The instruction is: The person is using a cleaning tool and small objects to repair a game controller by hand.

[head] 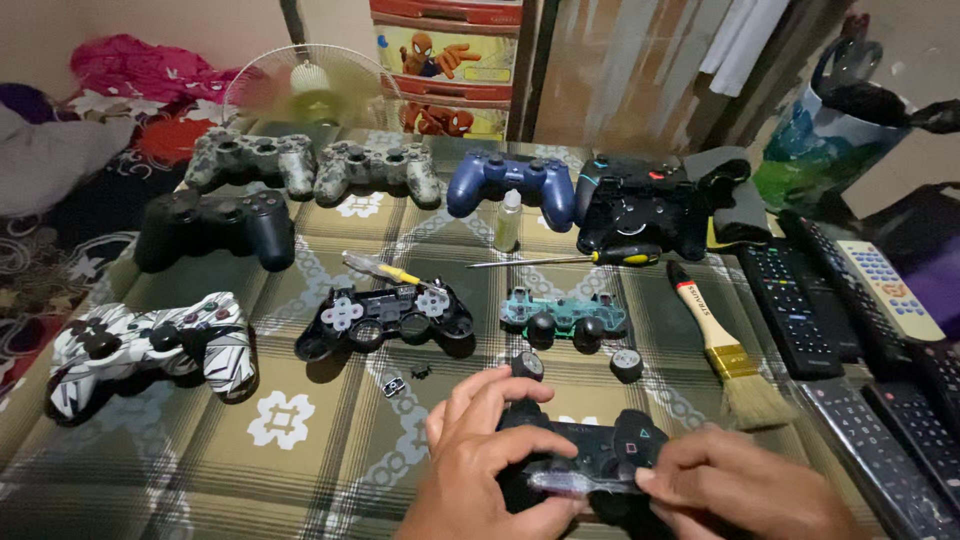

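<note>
My left hand point(480, 455) grips the left side of a black game controller shell point(600, 445) at the near edge of the table. My right hand point(745, 485) holds a thin clear-handled tool point(580, 483) laid across the shell's front. Just beyond lie an opened black controller front point(385, 318) with grey button pads, a green circuit board with two thumbsticks point(565, 315), two loose round black parts point(627, 365), and small loose bits point(395, 385).
Several whole controllers line the patterned tablecloth point(300, 440): camouflage ones point(250, 160), a blue one point(510, 180), black ones point(640, 205), a dark one point(215, 228), a white-patterned one point(150, 345). Screwdrivers point(570, 258), a small bottle point(509, 222), a paintbrush point(725, 350) and remote controls point(860, 300) lie right.
</note>
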